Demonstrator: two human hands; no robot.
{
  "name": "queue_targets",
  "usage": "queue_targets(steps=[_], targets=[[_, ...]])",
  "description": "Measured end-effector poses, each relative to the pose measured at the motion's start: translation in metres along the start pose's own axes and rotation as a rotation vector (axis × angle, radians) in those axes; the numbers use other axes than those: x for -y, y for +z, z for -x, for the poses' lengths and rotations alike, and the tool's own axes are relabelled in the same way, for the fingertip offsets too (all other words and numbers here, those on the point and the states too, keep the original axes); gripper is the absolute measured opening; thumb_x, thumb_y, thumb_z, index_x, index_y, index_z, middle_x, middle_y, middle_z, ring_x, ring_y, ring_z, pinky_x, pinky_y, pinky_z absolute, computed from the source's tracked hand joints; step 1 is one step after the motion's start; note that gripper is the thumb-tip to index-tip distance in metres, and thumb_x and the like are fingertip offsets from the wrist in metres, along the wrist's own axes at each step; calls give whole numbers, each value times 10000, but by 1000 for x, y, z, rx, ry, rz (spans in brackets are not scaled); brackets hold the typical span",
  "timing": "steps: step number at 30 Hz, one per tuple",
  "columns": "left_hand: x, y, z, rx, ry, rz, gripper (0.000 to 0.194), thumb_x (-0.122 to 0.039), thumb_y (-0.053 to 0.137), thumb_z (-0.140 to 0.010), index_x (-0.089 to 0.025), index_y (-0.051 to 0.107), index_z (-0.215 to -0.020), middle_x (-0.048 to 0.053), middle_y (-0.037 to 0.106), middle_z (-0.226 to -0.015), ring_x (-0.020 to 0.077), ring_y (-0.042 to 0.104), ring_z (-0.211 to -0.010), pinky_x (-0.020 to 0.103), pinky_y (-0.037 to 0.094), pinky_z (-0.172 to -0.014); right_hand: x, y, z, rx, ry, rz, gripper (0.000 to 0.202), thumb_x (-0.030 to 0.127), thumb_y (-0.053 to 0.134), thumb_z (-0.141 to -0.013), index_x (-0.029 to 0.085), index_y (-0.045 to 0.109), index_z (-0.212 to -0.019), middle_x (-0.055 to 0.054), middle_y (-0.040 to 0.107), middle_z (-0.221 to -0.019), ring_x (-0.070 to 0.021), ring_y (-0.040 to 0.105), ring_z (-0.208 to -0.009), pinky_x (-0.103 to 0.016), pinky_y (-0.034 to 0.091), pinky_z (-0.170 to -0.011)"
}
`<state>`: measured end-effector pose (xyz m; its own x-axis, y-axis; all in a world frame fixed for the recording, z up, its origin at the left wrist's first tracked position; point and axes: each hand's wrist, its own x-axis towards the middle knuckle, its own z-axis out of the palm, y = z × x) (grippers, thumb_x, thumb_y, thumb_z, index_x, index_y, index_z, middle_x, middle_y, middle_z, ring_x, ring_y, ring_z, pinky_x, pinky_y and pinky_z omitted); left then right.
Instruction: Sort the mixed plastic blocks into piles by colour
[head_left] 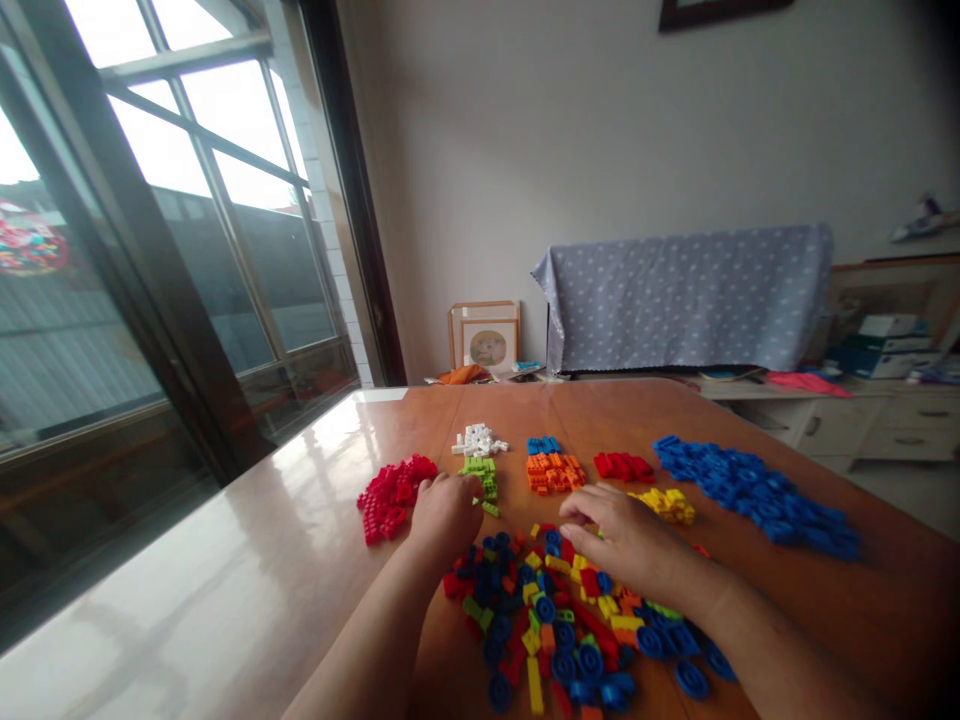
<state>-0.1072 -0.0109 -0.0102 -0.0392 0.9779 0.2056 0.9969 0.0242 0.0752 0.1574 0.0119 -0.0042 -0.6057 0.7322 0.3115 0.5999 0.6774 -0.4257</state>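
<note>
My left hand is between the pinkish-red brick pile and the green bricks, its fingers curled by the green ones; what they hold, if anything, is hidden. Over the back edge of a mixed heap of blue, red, yellow, green and orange pieces is my right hand, fingers bent and close together, their tips hard to make out. Just beyond it lie yellow bricks. Orange bricks sit between the green bricks and a small red group.
White bricks and a few blue bricks lie farther back on the brown table. A large blue pile spreads along the right. Behind the table stand a cloth-covered object and a white cabinet.
</note>
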Motion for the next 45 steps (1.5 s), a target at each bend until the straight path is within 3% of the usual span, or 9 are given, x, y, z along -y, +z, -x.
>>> queue_targets(steps=[5, 10, 16, 20, 27, 31, 37, 45], targets=[[0, -2, -1, 58, 38, 25, 217, -185, 551, -773, -250, 705, -912, 51, 741, -955, 242, 650, -930, 313, 449, -786, 0, 0, -1, -3, -3, -9, 87, 256, 587, -894, 218, 647, -843, -24, 661, -850, -197, 594, -865, -306, 417, -770], [-4, 2, -1, 157, 130, 114, 246, -208, 559, -791, -274, 758, -920, 36, 760, -1004, 226, 660, -991, 297, 466, -869, 1, -1, 0, 0, -9, -23, 89, 256, 589, -897, 217, 646, -842, -24, 665, -857, -194, 597, -872, -306, 417, -773], [-9, 0, -1, 217, 115, 90, 244, -244, 527, -852, -264, 764, -907, 42, 771, -974, 228, 675, -993, 308, 467, -927, 0, -1, 0, -8, -12, -17, 94, 252, 585, -897, 215, 650, -840, -23, 664, -848, -194, 596, -858, -305, 414, -765], [-10, 0, -2, 217, 106, 59, 235, -264, 518, -870, -244, 751, -845, 52, 770, -923, 239, 692, -941, 326, 478, -889, -1, -1, 0, -17, -12, -20, 91, 250, 584, -897, 215, 649, -844, -19, 662, -845, -192, 597, -859, -300, 409, -758], [-13, 4, 0, 202, 164, 140, 314, -249, 526, -857, -312, 733, -1085, 24, 767, -1088, 249, 686, -1041, 347, 483, -927, -1, -1, 0, -10, -8, -9, 92, 255, 582, -896, 218, 648, -843, -12, 657, -828, -187, 597, -840, -296, 398, -737], [-16, 1, 2, 217, 188, 111, 305, -265, 492, -889, -324, 738, -1059, 25, 769, -1074, 263, 682, -1058, 403, 456, -985, -1, 0, 0, -12, -4, -17, 85, 252, 585, -892, 219, 648, -846, -11, 661, -832, -185, 599, -837, -291, 399, -735], [-14, -5, 2, 233, 160, 77, 274, -266, 468, -890, -286, 740, -911, 26, 774, -962, 254, 697, -982, 392, 473, -936, -3, 0, 0, -24, -7, -16, 95, 252, 579, -898, 223, 652, -845, -9, 666, -826, -183, 597, -828, -288, 400, -734], [-15, 1, 0, 227, 152, 103, 405, -252, 472, -904, -353, 678, -1237, 34, 741, -1190, 271, 662, -1115, 425, 438, -1001, -1, -2, 0, -20, -10, -13, 98, 252, 580, -897, 215, 653, -843, -15, 669, -817, -185, 606, -829, -289, 405, -726]])
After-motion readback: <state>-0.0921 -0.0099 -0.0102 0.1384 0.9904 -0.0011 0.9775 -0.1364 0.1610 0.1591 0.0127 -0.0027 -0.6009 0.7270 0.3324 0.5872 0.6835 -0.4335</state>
